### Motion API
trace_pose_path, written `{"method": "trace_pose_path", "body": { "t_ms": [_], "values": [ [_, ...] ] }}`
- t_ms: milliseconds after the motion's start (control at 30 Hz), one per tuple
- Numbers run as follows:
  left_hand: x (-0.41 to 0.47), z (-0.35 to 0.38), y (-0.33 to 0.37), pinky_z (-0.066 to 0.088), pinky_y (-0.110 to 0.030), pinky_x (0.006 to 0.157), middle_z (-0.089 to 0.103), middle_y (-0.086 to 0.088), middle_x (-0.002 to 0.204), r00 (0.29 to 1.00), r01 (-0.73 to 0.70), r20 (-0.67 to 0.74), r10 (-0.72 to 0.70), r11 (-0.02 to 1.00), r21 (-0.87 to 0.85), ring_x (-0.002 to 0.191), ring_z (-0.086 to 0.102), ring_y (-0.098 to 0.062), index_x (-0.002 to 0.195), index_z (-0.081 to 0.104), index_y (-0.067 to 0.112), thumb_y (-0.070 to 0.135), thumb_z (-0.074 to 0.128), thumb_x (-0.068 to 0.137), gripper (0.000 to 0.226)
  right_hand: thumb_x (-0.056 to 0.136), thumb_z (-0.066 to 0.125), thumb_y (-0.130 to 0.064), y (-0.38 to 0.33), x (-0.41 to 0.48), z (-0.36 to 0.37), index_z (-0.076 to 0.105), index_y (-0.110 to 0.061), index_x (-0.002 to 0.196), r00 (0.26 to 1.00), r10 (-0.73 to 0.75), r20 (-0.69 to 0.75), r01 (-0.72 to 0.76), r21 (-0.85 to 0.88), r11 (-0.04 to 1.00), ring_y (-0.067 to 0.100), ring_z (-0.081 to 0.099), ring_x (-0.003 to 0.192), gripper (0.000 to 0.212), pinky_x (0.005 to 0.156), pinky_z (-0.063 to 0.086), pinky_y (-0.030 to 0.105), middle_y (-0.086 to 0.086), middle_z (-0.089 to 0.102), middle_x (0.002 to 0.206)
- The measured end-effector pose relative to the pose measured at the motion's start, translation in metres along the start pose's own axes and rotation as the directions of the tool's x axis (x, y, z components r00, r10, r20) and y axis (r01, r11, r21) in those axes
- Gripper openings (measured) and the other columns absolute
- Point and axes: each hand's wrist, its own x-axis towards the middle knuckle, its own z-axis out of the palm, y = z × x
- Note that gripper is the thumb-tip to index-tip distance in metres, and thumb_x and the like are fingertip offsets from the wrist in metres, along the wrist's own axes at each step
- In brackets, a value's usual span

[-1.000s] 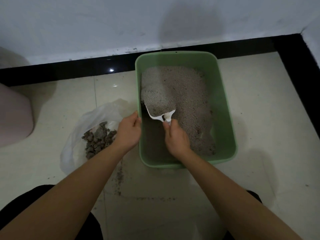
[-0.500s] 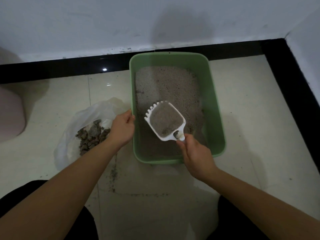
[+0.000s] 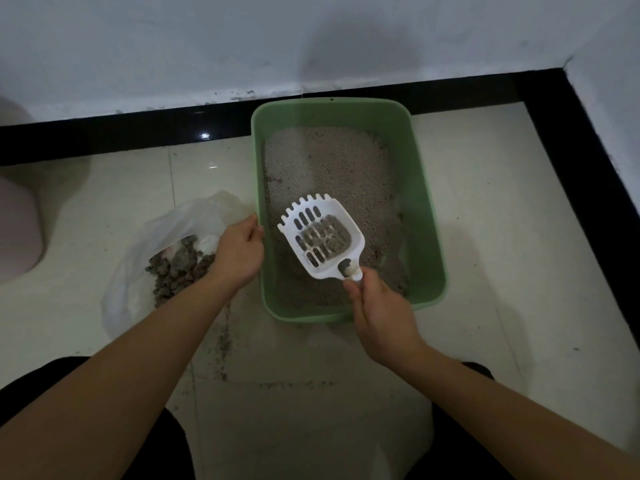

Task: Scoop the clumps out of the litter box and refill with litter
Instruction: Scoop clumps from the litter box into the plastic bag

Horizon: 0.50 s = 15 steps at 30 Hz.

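A green litter box stands on the tiled floor against the wall, with grey litter in it. My right hand grips the handle of a white slotted scoop, held level above the near part of the box. A little litter lies in the scoop, with its slots showing through. My left hand holds the box's left rim. Left of the box a clear plastic bag lies open on the floor with dark grey clumps in it.
Spilled litter grains streak the floor tiles in front of the box. A pink rounded object sits at the far left. A black skirting strip runs along the wall, turning at the right corner. My dark-clothed knees frame the bottom.
The scoop came up out of the litter, heaped at first. Most of its litter has since sifted through the slots back into the box. My left hand stays on the rim.
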Motion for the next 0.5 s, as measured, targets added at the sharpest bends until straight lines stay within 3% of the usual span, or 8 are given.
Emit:
{"method": "trace_pose_path", "body": {
  "t_ms": [100, 233, 300, 367, 400, 500],
  "values": [
    [-0.001, 0.001, 0.001, 0.035, -0.026, 0.102, 0.054, -0.013, 0.139, 1.000, 0.013, -0.007, -0.013, 1.000, -0.016, 0.124, 0.050, -0.023, 0.140, 0.049, 0.004, 0.017, 0.040, 0.103, 0.040, 0.104, 0.031, -0.044, 0.001, -0.002, 0.003, 0.047, -0.020, 0.118, 1.000, -0.017, -0.005, 0.017, -0.046, 0.999, 0.030, 0.063, 0.088, 0.032, 0.065, 0.039, 0.037, 0.003, 0.065, 0.108],
    [-0.001, 0.001, 0.000, 0.033, -0.022, 0.101, 0.052, -0.009, 0.138, 1.000, 0.029, -0.011, -0.029, 0.996, -0.080, 0.121, 0.050, -0.021, 0.142, 0.046, 0.004, 0.017, 0.041, 0.103, 0.041, 0.104, 0.031, -0.043, -0.001, 0.000, 0.003, 0.047, -0.020, 0.117, 1.000, 0.021, -0.022, -0.021, -0.014, 1.000, 0.030, 0.063, 0.085, 0.031, 0.063, 0.034, 0.034, 0.002, 0.065, 0.104],
    [0.000, 0.001, -0.002, 0.039, -0.029, 0.101, 0.059, -0.010, 0.129, 1.000, 0.017, 0.004, -0.017, 0.996, -0.093, 0.116, 0.054, -0.024, 0.132, 0.056, 0.007, 0.017, 0.040, 0.103, 0.035, 0.104, 0.030, -0.043, -0.003, -0.001, 0.004, 0.047, -0.020, 0.117, 1.000, 0.012, -0.008, -0.012, -0.050, 0.999, 0.028, 0.063, 0.084, 0.031, 0.063, 0.035, 0.034, 0.001, 0.064, 0.105],
    [0.000, 0.000, -0.003, 0.040, -0.029, 0.094, 0.065, -0.009, 0.110, 1.000, 0.023, 0.009, -0.022, 0.995, -0.097, 0.108, 0.056, -0.025, 0.108, 0.064, 0.013, 0.016, 0.040, 0.103, 0.024, 0.104, 0.030, -0.043, -0.005, -0.002, 0.004, 0.046, -0.021, 0.115, 1.000, 0.029, -0.008, -0.029, -0.021, 0.999, 0.029, 0.062, 0.083, 0.030, 0.063, 0.035, 0.035, 0.001, 0.063, 0.104],
    [0.000, -0.002, -0.002, 0.039, -0.029, 0.097, 0.065, -0.007, 0.110, 1.000, 0.026, 0.011, -0.025, 0.994, -0.110, 0.111, 0.055, -0.024, 0.107, 0.065, 0.016, 0.017, 0.041, 0.103, 0.024, 0.105, 0.029, -0.043, -0.006, -0.002, 0.004, 0.046, -0.020, 0.115, 1.000, 0.030, -0.006, -0.030, -0.021, 0.999, 0.029, 0.062, 0.083, 0.030, 0.063, 0.035, 0.035, 0.001, 0.063, 0.104],
    [-0.004, -0.012, 0.003, 0.041, -0.037, 0.106, 0.061, -0.008, 0.131, 0.999, 0.010, 0.052, -0.006, 0.996, -0.086, 0.120, 0.055, -0.025, 0.130, 0.060, 0.014, 0.018, 0.042, 0.101, 0.034, 0.105, 0.029, -0.043, -0.012, -0.002, 0.006, 0.045, -0.019, 0.117, 1.000, 0.030, -0.006, -0.030, -0.062, 0.998, 0.030, 0.062, 0.084, 0.031, 0.063, 0.034, 0.035, 0.003, 0.064, 0.107]
  ]
}}
